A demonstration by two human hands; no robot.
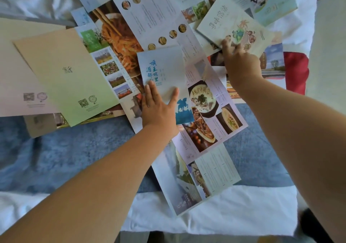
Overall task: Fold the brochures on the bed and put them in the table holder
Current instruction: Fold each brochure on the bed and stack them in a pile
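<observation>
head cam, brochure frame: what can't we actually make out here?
- Table holder: not in the head view.
- Right hand fingertips: motion-blurred on the cream brochure; grip unclear.
- Blue-title brochure: lower left corner hidden under the left hand.
- QR codes on the green sheet: too small to read.
- Top brochures: cut off by the frame edge.

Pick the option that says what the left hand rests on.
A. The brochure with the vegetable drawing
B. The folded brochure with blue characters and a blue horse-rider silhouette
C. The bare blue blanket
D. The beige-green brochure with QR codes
B: the left hand lies flat, fingers spread, on the folded blue-lettered brochure, while the right hand touches the vegetable-drawing brochure.
</observation>
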